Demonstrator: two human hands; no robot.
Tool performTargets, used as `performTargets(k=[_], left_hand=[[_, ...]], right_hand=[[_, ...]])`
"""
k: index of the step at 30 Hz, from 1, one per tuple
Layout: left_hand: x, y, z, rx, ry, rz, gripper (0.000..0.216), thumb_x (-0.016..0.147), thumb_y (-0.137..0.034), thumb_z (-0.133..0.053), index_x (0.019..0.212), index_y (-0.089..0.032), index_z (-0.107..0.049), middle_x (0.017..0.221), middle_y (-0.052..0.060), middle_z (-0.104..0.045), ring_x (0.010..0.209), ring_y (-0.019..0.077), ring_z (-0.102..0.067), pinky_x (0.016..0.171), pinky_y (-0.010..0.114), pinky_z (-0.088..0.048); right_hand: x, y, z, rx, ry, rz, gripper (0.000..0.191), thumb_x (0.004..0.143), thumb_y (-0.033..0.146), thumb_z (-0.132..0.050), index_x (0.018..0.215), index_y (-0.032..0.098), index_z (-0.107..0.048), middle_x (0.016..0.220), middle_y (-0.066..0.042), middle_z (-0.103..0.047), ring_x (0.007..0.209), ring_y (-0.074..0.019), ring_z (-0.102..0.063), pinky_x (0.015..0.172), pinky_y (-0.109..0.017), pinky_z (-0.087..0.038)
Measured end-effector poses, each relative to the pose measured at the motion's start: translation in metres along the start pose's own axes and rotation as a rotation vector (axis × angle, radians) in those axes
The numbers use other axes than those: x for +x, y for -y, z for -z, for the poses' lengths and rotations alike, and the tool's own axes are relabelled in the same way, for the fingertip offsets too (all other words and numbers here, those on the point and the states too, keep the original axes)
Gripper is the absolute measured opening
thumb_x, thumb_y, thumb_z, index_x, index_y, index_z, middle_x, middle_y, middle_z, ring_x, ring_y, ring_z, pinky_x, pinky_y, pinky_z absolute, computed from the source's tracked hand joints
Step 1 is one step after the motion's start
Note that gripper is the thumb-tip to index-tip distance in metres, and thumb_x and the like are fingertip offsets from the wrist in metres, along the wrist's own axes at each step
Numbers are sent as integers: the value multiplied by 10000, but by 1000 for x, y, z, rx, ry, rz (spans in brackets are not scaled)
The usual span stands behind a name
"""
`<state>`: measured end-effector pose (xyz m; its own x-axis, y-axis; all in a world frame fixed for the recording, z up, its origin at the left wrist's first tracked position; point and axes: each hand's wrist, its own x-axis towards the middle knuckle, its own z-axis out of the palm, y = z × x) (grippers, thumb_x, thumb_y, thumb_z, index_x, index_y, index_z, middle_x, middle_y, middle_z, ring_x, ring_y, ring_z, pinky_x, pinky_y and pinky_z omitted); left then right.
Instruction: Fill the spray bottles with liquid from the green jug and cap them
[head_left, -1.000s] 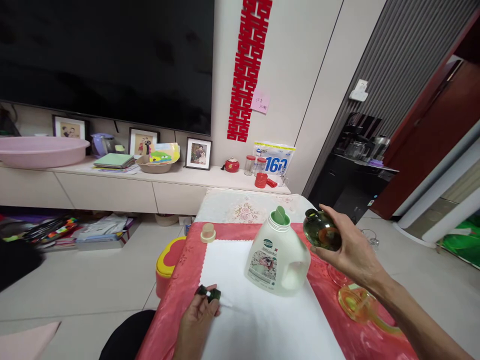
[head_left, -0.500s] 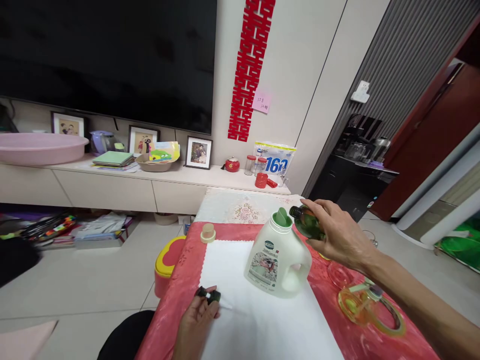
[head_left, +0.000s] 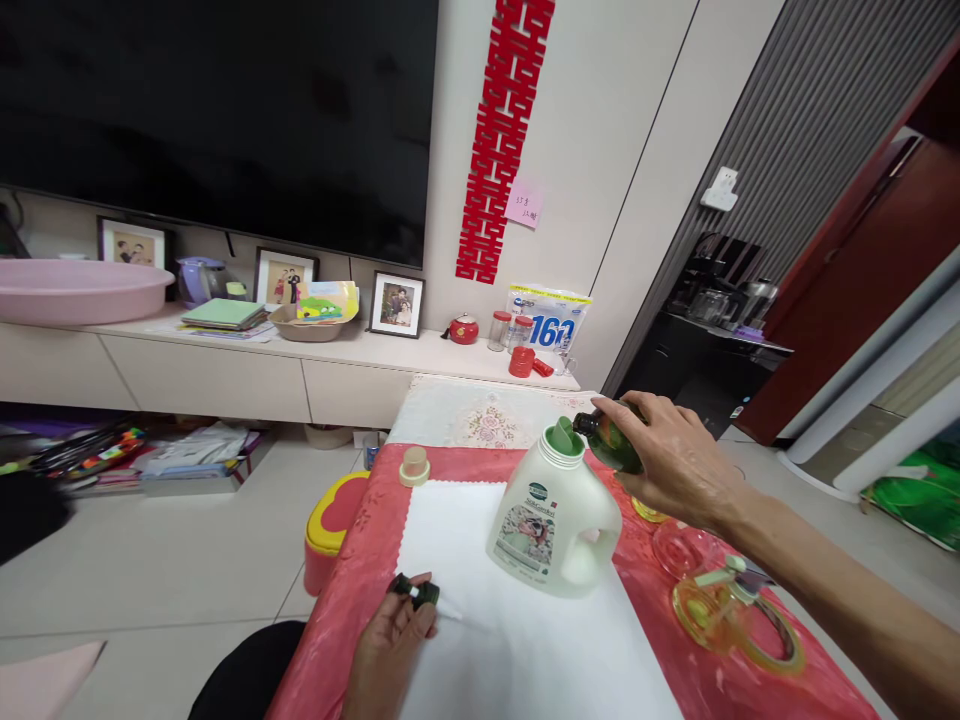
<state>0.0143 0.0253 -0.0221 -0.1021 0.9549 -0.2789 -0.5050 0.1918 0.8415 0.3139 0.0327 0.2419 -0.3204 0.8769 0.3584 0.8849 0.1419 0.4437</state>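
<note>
A pale green detergent jug (head_left: 529, 500) stands upright on a white sheet (head_left: 450, 540), its mouth uncapped and showing a green spout (head_left: 562, 436). Tilted sideways beside that mouth is a small dark green glass bottle (head_left: 613, 442), gripped by my right hand (head_left: 671, 455). The bottle's black neck reaches the spout's edge; whether liquid flows I cannot see. Lower down, my left hand (head_left: 394, 630) pinches a dark dropper cap (head_left: 416, 591), with its clear pipette pointing right above the sheet. The jug's translucent cap (head_left: 414, 467) rests on the red cloth at the left.
To the right on the red tablecloth (head_left: 637, 590) are an amber pump bottle (head_left: 705, 605), a roll of tape (head_left: 780, 635) and a clear pink dish (head_left: 679, 547). A yellow and red stool (head_left: 334, 515) stands left of the table. Behind runs a white cabinet (head_left: 202, 370).
The small bottle in my right hand has shifted slightly left, its neck closer to the jug's spout. My left hand stays almost still with the dropper cap. The view has moved slightly.
</note>
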Motion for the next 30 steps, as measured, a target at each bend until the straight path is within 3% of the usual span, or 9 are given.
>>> performTargets(k=[5, 30], left_hand=[[0, -1, -1, 1, -8, 17, 563, 375, -434, -967, 826, -169, -758, 626, 12, -662, 545, 142, -564, 545, 272, -488], [-1, -3, -2, -47, -7, 22, 586, 363, -423, -989, 836, -156, -768, 658, 12, -674, 555, 133, -584, 542, 254, -501]], right_hand=[[-1, -2, 0, -6, -8, -12, 643, 842, 294, -534, 1475, 275, -418, 1300, -153, -516, 1109, -306, -543, 817, -412, -406], [-1, -5, 3, -53, 26, 0, 651, 828, 256, -555, 1467, 271, -428, 1314, -164, -503, 1081, -295, -535, 840, -426, -404]])
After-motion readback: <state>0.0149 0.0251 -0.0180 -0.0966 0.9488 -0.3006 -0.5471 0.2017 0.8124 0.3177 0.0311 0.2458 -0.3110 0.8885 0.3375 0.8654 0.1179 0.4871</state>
